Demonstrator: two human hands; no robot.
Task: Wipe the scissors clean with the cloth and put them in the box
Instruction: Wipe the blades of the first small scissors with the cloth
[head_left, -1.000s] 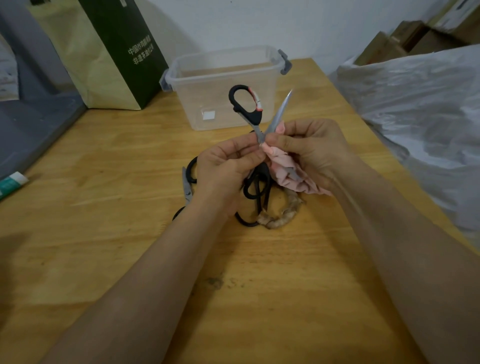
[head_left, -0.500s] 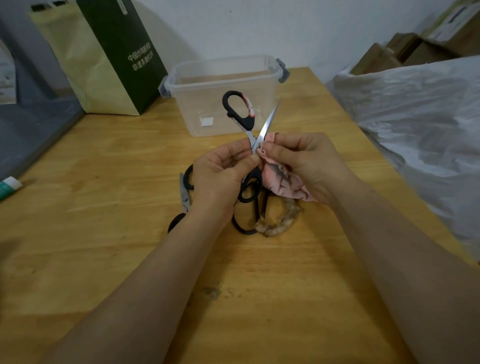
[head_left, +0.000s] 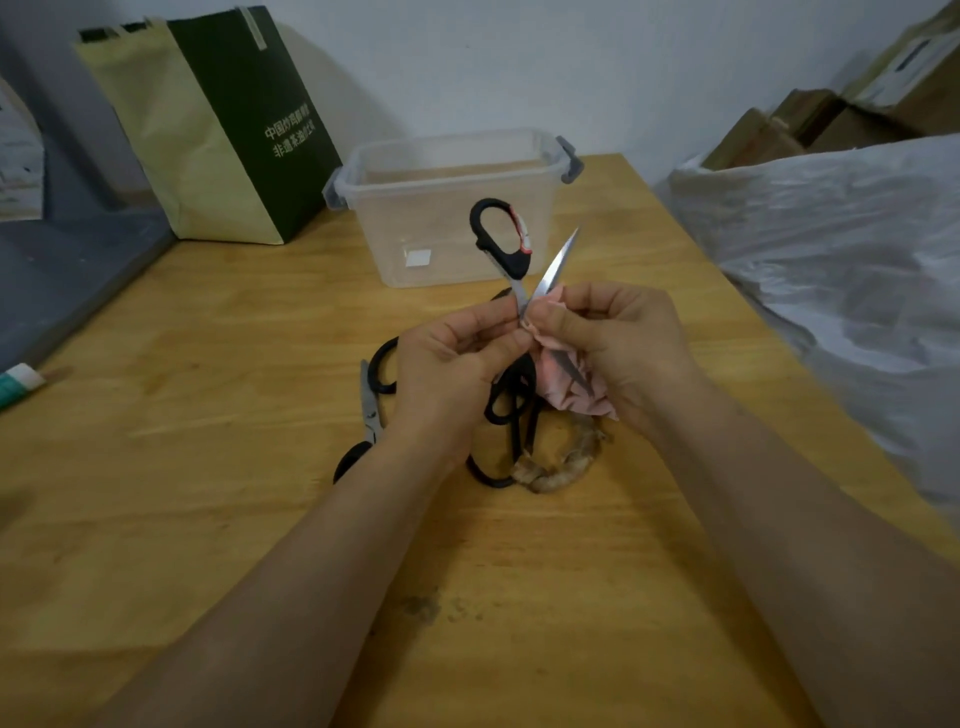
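Note:
My left hand (head_left: 447, 364) pinches a pair of black-handled scissors (head_left: 506, 244) near the pivot and holds them spread wide above the table. One handle loop points up and one blade tip sticks out up and to the right. My right hand (head_left: 618, 343) grips a pink cloth (head_left: 569, 389) wrapped round the lower blade. The clear plastic box (head_left: 452, 208) stands open just behind the hands, with nothing visible inside. More scissors (head_left: 371, 410) with black handles lie on the table under my left hand, partly hidden.
A brownish scrunched rag (head_left: 563, 462) lies on the wooden table (head_left: 208, 493) below the cloth. A green and tan paper bag (head_left: 218, 124) stands at the back left. A white plastic sheet (head_left: 841, 260) covers the right side. A tube (head_left: 18, 382) lies at the left edge.
Both hands and the scissors sit a little lower in view after the camera tilted. The grip on the scissors and cloth is the same.

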